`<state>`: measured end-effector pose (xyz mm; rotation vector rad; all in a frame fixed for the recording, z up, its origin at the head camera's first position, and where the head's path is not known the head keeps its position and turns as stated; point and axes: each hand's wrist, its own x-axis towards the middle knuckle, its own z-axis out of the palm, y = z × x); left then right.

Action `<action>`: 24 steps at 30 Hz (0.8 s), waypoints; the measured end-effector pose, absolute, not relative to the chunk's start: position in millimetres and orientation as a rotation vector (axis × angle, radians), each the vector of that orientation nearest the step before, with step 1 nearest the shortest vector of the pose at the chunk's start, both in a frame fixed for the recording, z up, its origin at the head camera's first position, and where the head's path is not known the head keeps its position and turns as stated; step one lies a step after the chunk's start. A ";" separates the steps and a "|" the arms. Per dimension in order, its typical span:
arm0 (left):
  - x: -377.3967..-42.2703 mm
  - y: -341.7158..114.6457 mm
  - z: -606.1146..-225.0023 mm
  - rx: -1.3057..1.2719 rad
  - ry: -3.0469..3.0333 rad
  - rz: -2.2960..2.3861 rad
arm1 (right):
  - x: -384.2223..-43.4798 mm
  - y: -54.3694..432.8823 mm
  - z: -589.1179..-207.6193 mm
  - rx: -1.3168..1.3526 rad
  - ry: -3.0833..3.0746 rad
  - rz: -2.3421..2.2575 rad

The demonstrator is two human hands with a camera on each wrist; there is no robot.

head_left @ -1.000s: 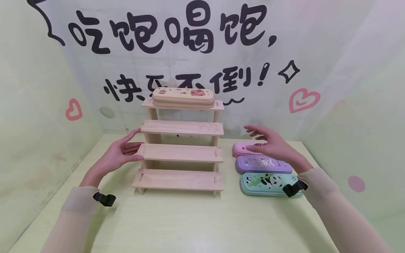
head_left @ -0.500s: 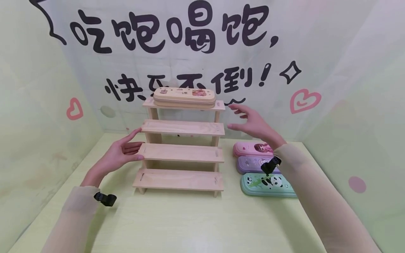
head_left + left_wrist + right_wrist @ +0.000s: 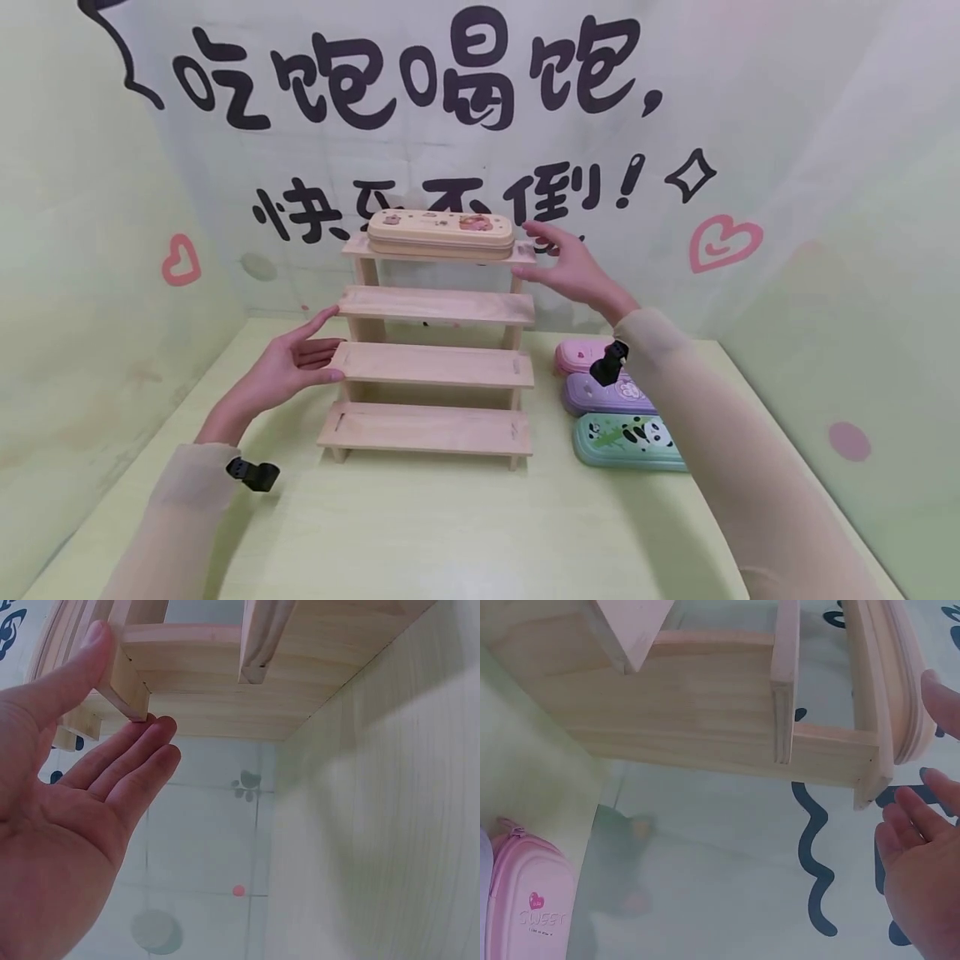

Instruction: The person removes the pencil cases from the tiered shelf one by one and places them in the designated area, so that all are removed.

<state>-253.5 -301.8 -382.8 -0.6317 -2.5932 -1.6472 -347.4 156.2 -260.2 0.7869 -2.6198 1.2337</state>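
Observation:
A stepped wooden display stand (image 3: pixel 435 362) with several shelves stands on the table. On its top shelf lies a cream pencil case (image 3: pixel 442 235) with small printed pictures. My left hand (image 3: pixel 277 371) is at the stand's left side, thumb against the end of a middle shelf and index fingertip at the shelf above; the left wrist view shows its other fingers extended beside the wood. My right hand (image 3: pixel 570 265) is raised by the right end of the top shelf, fingers loosely spread and holding nothing. In the right wrist view its fingertips (image 3: pixel 915 810) are close to the cream case's end.
Right of the stand lie a pink pencil case (image 3: pixel 581 356), a purple one (image 3: pixel 592 394) and a green panda one (image 3: pixel 626 442), one behind another. My right sleeve (image 3: pixel 712 417) partly covers them. A printed backdrop (image 3: pixel 480 142) rises behind the table.
My right hand has moved left and up from above the pencil cases on the table to the top shelf's right end. My left hand has stayed at the stand.

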 end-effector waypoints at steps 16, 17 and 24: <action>-256.2 -300.0 -378.8 -0.622 -2.603 -1.633 | -369.8 128.8 -246.4 0.730 -2.652 1.287; -255.9 -299.9 -378.9 -0.621 -2.602 -1.637 | -371.0 127.1 -246.3 0.726 -2.661 1.295; -256.0 -300.2 -382.9 -0.625 -2.604 -1.652 | -372.7 120.0 -249.4 0.658 -2.722 1.292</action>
